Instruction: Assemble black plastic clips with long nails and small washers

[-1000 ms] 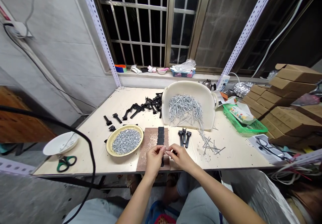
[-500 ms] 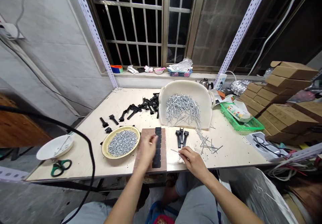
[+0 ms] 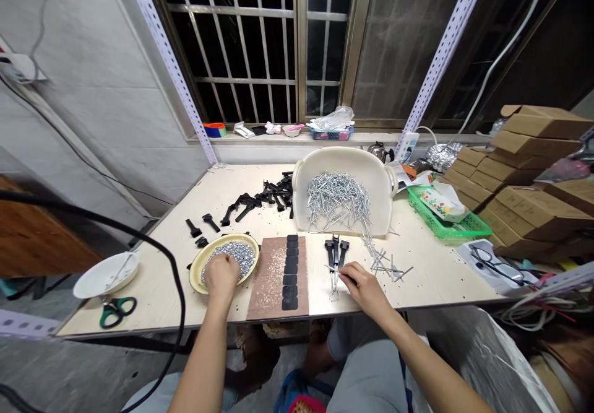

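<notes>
Head view: left hand (image 3: pixel 223 273), grip hidden, has reached the round yellow bowl (image 3: pixel 195 282), making small silver-metal pieces (image 3: pixel 241 253) reachable; right hand (image 3: pixel 363 286) pinches a thin silver-metal rod (image 3: pixel 331 268).

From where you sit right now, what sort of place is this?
Probably a small workshop: there's a cream tray of loose metal pins, a yellow bowl of small metal parts, and stacked cardboard boxes.

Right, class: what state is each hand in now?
Left hand: fingers down in the yellow dish of small metal pieces; grip hidden.
Right hand: closed, pinching a thin metal rod.
</notes>
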The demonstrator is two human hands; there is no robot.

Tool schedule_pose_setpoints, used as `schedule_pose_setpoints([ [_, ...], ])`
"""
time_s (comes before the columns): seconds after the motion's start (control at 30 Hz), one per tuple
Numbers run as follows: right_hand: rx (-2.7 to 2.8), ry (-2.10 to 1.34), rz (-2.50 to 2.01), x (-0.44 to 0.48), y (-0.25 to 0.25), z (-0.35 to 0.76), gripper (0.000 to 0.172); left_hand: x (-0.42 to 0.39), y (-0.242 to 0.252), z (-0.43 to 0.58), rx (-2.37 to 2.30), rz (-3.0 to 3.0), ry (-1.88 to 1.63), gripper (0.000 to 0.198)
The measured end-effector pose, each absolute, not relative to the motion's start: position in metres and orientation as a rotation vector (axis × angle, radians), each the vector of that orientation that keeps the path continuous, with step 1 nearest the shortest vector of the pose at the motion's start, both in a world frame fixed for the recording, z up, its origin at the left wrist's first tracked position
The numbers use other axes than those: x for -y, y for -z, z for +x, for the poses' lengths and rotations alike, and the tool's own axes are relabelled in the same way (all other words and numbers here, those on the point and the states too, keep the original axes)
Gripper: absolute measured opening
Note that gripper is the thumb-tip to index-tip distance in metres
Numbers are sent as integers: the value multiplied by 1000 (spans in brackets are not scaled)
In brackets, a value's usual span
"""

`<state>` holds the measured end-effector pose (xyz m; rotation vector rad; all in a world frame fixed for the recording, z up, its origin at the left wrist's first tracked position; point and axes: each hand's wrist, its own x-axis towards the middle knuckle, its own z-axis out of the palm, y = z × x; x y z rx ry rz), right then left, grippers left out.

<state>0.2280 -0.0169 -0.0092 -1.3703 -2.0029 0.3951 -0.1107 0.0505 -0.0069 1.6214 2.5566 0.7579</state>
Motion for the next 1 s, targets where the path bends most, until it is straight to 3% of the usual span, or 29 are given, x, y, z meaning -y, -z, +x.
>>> schedule_pose_setpoints([
  [0.17,2063,-404,-1298,9,-4,188,17,-29,1,-88,-2204,1439,-1263,26],
  [0.33,2124,-352,-1264,-1,-19,143,15,-29,0,-93,-2211,1148,-1497,18],
  [0.43,2168,-352,-1232,-5,-23,128,16,-30,-2,-94,-1752,871,-1627,21],
  [0.67,2205,-301,-1196,-2,-31,116,18,-6,-3,-49,-952,601,-1580,46],
  [1.0,2295,-207,-1166,5,-40,131,18,3,7,-31,-916,728,-1594,43],
])
